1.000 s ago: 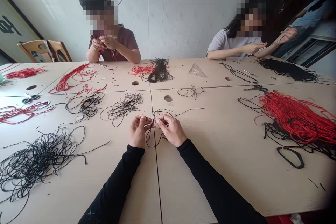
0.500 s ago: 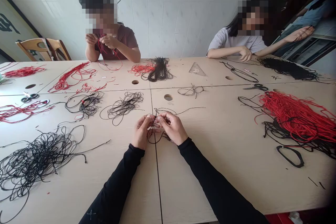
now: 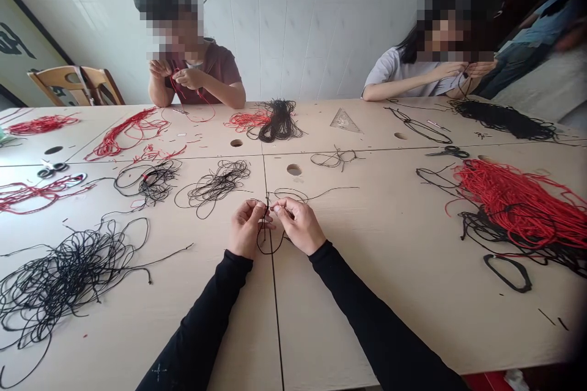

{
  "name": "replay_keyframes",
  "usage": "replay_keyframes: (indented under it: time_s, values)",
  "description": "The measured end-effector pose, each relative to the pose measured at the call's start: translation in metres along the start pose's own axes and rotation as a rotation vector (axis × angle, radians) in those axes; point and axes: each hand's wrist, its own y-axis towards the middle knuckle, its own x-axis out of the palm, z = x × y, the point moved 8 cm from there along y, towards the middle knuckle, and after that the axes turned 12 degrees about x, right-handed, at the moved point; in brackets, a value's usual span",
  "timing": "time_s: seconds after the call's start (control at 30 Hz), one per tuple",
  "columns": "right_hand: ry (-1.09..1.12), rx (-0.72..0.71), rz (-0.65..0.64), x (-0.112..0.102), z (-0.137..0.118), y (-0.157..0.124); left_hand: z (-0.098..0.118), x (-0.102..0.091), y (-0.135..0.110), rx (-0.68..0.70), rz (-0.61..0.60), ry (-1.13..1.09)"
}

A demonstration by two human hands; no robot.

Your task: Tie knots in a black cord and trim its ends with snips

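Near the middle of the table, my left hand [image 3: 246, 225] pinches a thin black cord [image 3: 272, 253] between thumb and forefinger. Close on its right, my right hand [image 3: 300, 223] also pinches the cord, fingertips almost touching those of the left. Below the fingers the cord hangs in a loop, and a short end sticks up above them. Any knot at the fingertips is too small to make out. Just beyond my hands a thin dark cord [image 3: 334, 189] curls on the table, and a loose bundle of black cord [image 3: 220, 183] lies to the left.
A big tangle of black cord [image 3: 68, 278] covers the near left. On the right lie a red cord pile [image 3: 513, 201], a black band [image 3: 508, 273] and scissors [image 3: 452, 151]. A clear triangle ruler [image 3: 343, 121] lies farther back. Two people sit opposite, handling cords.
My hands have shifted slightly and drawn a little apart, still on the cord. The person at far right has brought the outstretched hand back to the other one, cord between them.
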Motion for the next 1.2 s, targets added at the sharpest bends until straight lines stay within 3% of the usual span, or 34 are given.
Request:
replay_keyframes:
  time_s: [0.23, 0.5, 0.73, 1.0, 1.2]
  values:
    - [0.029, -0.071, -0.023, 0.005, -0.016, -0.004, 0.008, -0.004, 0.004, 0.041, 0.019, -0.034]
    - [0.042, 0.019, 0.003, 0.0, 0.003, 0.001, -0.003, 0.006, 0.001, -0.104, -0.127, -0.004]
    - [0.012, -0.009, -0.007, 0.0, 0.002, 0.0, 0.001, 0.003, 0.002, -0.052, -0.078, 0.044]
    - [-0.192, -0.088, 0.248, -0.031, 0.008, 0.006, 0.006, -0.008, 0.003, -0.073, 0.034, 0.065]
    - [-0.298, -0.127, 0.491, -0.049, 0.008, 0.002, 0.0, -0.005, 0.002, -0.132, -0.038, 0.165]
